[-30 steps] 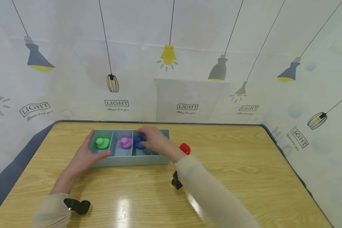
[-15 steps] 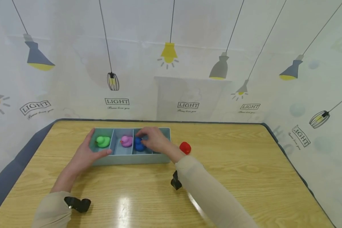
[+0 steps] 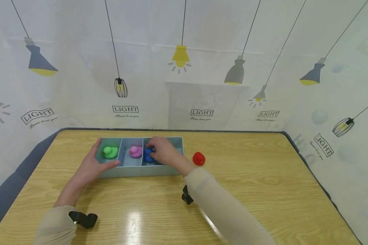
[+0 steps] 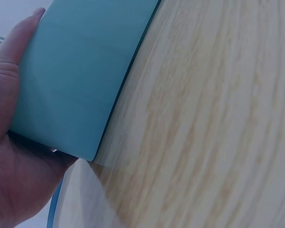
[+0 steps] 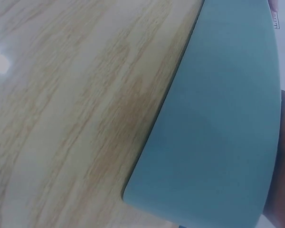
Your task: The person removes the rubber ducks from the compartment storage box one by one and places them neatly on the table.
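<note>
A grey-blue divided box lies lengthwise on the table. My left hand holds its left end, thumb over the front wall and fingers at the left side; in the left wrist view the thumb lies along the box's wall. A green rubber duck sits in the leftmost compartment, a pink rubber duck in the one beside it. In the third compartment my right hand pinches a blue rubber duck, partly hidden by the fingers. The right wrist view shows mostly the box's front wall.
A small red rounded thing lies on the wooden table, just right of the box. The rightmost compartment is partly covered by my right hand. Behind the table hangs a pale cloth printed with lamps.
My right hand and forearm have shifted slightly left, uncovering more of the red thing. The blue duck sits slightly nearer the compartment's front than a second ago. My left hand stays in place.
</note>
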A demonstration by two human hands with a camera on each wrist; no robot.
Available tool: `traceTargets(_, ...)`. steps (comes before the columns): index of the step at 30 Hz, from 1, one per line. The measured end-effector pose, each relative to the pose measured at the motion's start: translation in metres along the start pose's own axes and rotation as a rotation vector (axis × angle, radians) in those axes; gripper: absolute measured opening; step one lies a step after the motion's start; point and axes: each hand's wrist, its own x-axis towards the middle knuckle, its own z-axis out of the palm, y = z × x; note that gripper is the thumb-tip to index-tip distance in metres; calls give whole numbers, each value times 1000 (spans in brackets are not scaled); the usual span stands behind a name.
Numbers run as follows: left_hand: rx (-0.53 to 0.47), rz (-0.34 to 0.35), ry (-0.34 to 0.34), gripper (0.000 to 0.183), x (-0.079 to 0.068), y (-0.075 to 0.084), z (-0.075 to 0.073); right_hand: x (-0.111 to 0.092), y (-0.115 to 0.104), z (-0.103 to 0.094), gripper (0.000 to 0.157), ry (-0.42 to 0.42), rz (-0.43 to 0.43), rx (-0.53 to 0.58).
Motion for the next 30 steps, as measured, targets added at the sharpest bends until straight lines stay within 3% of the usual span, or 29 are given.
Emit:
traceTargets(10, 13, -5, 0, 123, 2, 0, 1, -2, -2, -2, 30, -37, 26, -43)
traceTargets(22, 27, -3, 9, 123, 1, 0, 1, -9, 5, -2, 28, 23, -63, 170)
traceTargets(30, 26, -4, 10, 123, -1, 1, 1, -22, 3, -18, 30, 71, 11, 453)
